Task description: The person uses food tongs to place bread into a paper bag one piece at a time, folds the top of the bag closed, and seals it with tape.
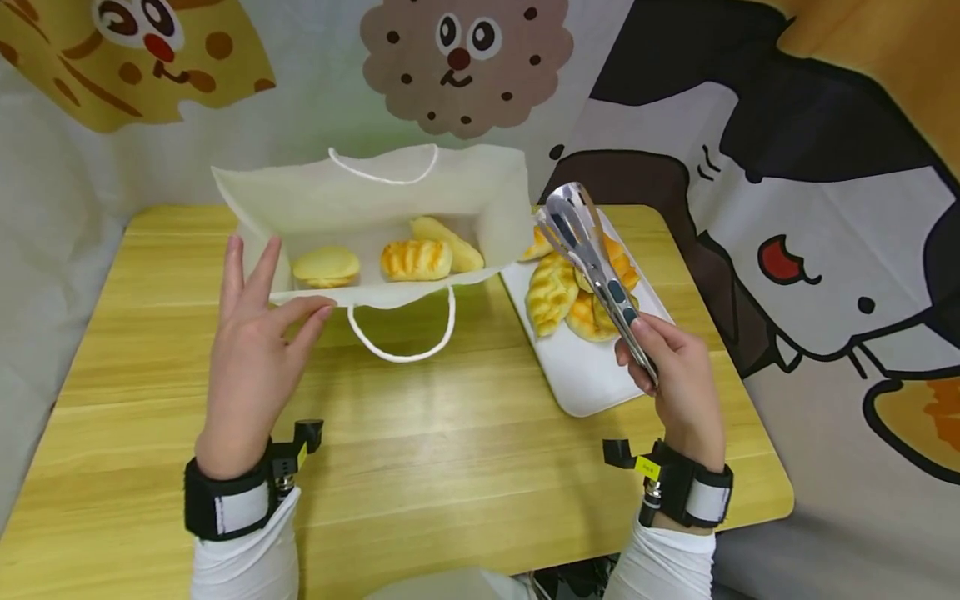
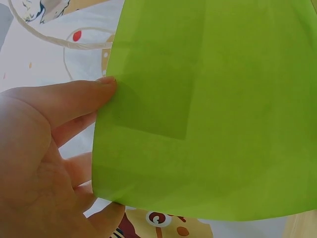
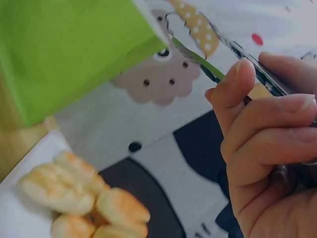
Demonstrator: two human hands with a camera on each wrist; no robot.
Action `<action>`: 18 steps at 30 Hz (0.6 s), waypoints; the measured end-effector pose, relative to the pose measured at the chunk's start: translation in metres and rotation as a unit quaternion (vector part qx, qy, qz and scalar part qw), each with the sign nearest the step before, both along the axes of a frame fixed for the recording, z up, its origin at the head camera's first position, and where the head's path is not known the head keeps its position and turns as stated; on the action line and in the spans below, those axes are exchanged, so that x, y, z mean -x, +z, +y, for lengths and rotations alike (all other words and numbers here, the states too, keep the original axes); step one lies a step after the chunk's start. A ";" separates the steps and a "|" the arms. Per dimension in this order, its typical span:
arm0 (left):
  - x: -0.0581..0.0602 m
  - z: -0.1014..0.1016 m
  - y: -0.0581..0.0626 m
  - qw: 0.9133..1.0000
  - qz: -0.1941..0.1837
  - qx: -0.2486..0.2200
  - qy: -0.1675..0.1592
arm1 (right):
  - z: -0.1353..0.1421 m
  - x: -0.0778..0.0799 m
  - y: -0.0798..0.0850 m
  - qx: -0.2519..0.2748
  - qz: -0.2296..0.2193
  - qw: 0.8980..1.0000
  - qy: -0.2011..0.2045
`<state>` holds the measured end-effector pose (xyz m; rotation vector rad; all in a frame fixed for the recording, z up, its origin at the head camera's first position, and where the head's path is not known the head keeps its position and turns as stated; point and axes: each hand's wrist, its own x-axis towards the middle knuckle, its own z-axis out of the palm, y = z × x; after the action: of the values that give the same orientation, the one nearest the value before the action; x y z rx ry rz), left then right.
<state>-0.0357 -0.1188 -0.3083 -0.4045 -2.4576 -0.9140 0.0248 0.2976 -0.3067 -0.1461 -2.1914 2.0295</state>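
Head view: I am seeing three breads point(image 1: 416, 261) lying in the paper bag point(image 1: 300, 204), others point(image 1: 551, 292) resting on the plate point(image 1: 588, 387) right of the bag; I am judging the packing partly done. Left hand point(image 1: 253, 346) is pinching the bag's near-left rim, some fingers extended; right hand point(image 1: 678, 362), nearer and rightward, is gripping unladen tongs point(image 1: 600, 277).

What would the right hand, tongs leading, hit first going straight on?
Probably the printed curtain, the tongs passing just right of the paper bag; depth is unclear, so they might clip its edge first.
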 end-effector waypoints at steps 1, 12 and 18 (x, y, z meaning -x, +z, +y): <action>0.000 0.000 0.000 1.000 0.001 0.000 -0.001 | 0.002 -0.002 -0.004 0.003 -0.004 1.000 -0.008; 0.002 0.000 0.000 1.000 0.006 0.006 -0.004 | 0.021 -0.032 -0.028 -0.014 -0.069 0.994 -0.082; 0.001 -0.001 0.001 1.000 0.002 0.004 0.000 | 0.028 -0.045 -0.036 -0.021 -0.079 0.992 -0.093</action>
<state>-0.0366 -0.1193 -0.3072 -0.4104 -2.4577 -0.9022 0.0699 0.3252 -0.3423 -0.5021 -2.2133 1.9281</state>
